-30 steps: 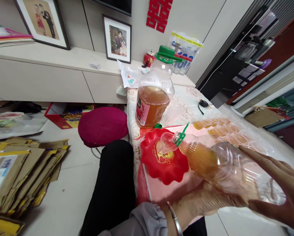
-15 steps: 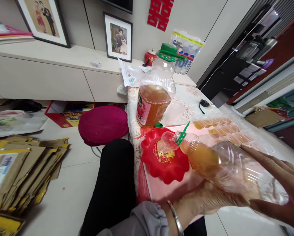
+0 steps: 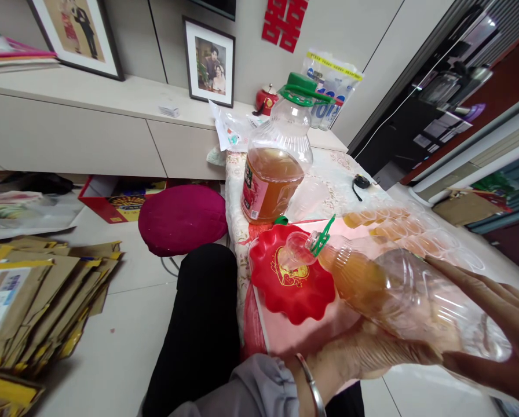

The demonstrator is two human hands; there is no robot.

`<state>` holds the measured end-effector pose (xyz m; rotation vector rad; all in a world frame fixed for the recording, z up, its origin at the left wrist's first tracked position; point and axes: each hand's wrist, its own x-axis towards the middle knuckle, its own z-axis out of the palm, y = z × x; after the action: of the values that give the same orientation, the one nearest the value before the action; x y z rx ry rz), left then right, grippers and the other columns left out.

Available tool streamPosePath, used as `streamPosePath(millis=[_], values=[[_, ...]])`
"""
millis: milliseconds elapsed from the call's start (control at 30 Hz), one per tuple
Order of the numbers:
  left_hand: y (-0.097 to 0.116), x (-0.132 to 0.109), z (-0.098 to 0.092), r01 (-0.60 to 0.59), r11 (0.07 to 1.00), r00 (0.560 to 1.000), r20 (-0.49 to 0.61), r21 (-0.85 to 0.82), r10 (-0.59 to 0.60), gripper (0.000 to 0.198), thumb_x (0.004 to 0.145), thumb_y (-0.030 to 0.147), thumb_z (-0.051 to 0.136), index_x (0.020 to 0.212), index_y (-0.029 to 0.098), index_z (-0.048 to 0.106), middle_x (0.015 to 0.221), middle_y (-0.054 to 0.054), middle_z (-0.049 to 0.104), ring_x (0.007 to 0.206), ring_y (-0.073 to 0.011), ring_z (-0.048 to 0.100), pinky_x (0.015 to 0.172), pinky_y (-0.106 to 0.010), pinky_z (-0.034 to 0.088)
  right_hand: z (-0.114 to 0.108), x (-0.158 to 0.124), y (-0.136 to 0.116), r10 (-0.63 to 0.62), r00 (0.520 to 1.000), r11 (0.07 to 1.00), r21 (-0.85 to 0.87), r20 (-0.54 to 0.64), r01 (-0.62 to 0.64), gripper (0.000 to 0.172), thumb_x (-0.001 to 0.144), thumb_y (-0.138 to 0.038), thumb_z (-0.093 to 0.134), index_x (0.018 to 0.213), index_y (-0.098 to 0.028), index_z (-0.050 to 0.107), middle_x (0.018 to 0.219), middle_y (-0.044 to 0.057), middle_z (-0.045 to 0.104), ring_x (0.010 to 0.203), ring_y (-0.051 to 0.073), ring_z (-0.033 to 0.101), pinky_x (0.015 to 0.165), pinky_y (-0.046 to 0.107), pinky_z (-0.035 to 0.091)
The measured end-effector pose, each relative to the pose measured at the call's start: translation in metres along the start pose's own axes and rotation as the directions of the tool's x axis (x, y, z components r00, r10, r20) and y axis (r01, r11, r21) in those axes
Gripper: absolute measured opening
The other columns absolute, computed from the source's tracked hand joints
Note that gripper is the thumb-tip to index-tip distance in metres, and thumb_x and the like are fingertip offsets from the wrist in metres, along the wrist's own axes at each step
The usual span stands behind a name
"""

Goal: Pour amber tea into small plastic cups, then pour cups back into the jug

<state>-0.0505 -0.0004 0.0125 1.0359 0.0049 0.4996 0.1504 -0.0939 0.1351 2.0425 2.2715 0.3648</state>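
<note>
A big clear plastic bottle (image 3: 398, 289) holding amber liquid lies tilted to the left in both my hands. My left hand (image 3: 364, 353) cups it from below, with a metal bangle on the wrist. My right hand (image 3: 498, 313) presses its fingers along the bottle's upper right side. The open mouth, with a green ring on the neck, hangs over a red scalloped plate (image 3: 285, 289); what looks like a small clear cup (image 3: 291, 255) stands right at the mouth. Rows of clear cups (image 3: 398, 229), several filled with amber liquid, stand behind the bottle.
A large green-capped jug (image 3: 277, 168), half full of amber liquid, stands on the table's lace cloth (image 3: 333, 174) beyond the plate, near a black key fob (image 3: 360, 182). A magenta cushion (image 3: 182, 217) sits left of the table. Flattened cardboard (image 3: 29, 301) covers the floor.
</note>
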Motion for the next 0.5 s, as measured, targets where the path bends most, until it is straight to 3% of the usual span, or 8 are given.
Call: streamPosePath(millis=[133, 300, 500], values=[[-0.001, -0.001, -0.001, 0.015, 1.000, 1.000, -0.002, -0.012, -0.015, 0.046, 0.103, 0.045, 0.068, 0.140, 0.018, 0.064, 0.141, -0.012, 0.067, 0.124, -0.0252, 0.069, 0.106, -0.049, 0.062, 0.000, 0.001, 0.000, 0.000, 1.000, 1.000, -0.014, 0.010, 0.000, 0.090, 0.094, -0.067, 0.057, 0.173, -0.039, 0.022, 0.155, 0.021, 0.065, 0.133, 0.055, 0.068, 0.091, 0.078, 0.064], [-0.004, -0.002, 0.000, 0.025, 0.999, 1.000, -0.001, -0.033, -0.025, 0.047, 0.103, 0.046, 0.068, 0.141, 0.017, 0.064, 0.143, -0.013, 0.066, 0.127, -0.0262, 0.068, 0.108, -0.051, 0.061, 0.002, 0.001, 0.000, 0.047, 0.999, 0.998, 0.030, -0.002, -0.046, 0.090, 0.090, -0.068, 0.055, 0.171, -0.045, 0.025, 0.155, 0.012, 0.067, 0.134, 0.057, 0.067, 0.094, 0.080, 0.061], [0.000, 0.014, 0.012, 0.044, 0.997, 0.999, 0.021, -0.061, -0.043, 0.047, 0.104, 0.047, 0.067, 0.141, 0.018, 0.064, 0.142, -0.013, 0.067, 0.126, -0.0257, 0.068, 0.109, -0.051, 0.061, 0.003, 0.003, -0.004, 0.053, 0.998, 0.997, 0.053, -0.020, -0.051, 0.088, 0.087, -0.065, 0.053, 0.170, -0.044, 0.029, 0.153, 0.010, 0.067, 0.130, 0.059, 0.068, 0.093, 0.081, 0.059]])
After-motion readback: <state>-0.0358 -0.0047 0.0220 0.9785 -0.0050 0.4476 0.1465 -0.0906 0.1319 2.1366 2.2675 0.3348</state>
